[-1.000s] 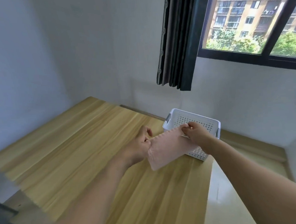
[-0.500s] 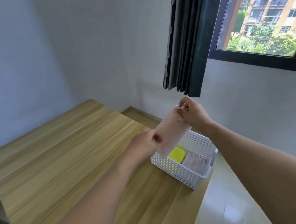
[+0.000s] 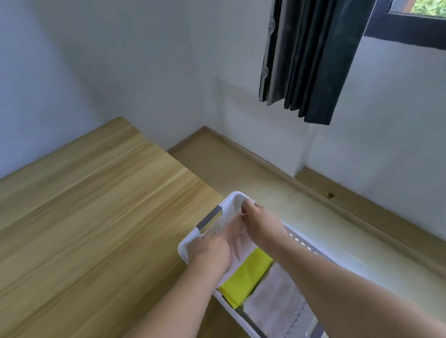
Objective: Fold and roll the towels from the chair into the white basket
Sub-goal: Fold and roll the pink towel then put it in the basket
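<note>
The white perforated basket (image 3: 229, 202) stands at the right edge of the wooden table (image 3: 90, 229). Both my hands are down inside its far end with a pale pink folded towel (image 3: 237, 246) between them. My left hand (image 3: 211, 253) grips the towel's near end and my right hand (image 3: 256, 221) pinches its far end by the basket's rim. Beside the pink towel in the basket lie a yellow towel (image 3: 246, 277) and a light pink-grey towel (image 3: 274, 299). The chair is out of view.
A dark curtain (image 3: 303, 51) hangs at the upper right beside a window (image 3: 421, 7). Pale floor (image 3: 324, 215) with a wooden skirting board runs past the table's right edge. White walls close in behind the table.
Both hands have carried the pink towel from above the basket down into its far end. The view has tilted down and moved closer to the basket.
</note>
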